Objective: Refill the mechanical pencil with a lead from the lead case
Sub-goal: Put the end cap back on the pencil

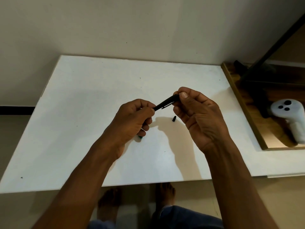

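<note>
Two hands share one black pencil, tilted between them: left hand grips its lower end, right hand pinches its upper end. Black cap lies just below right hand, untouched.

Cap on table (beneath held pencil)

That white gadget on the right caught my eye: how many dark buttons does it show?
3 on the head of the white controller: one dark button farthest, one left, one nearest. Others may be hidden underneath.
</note>
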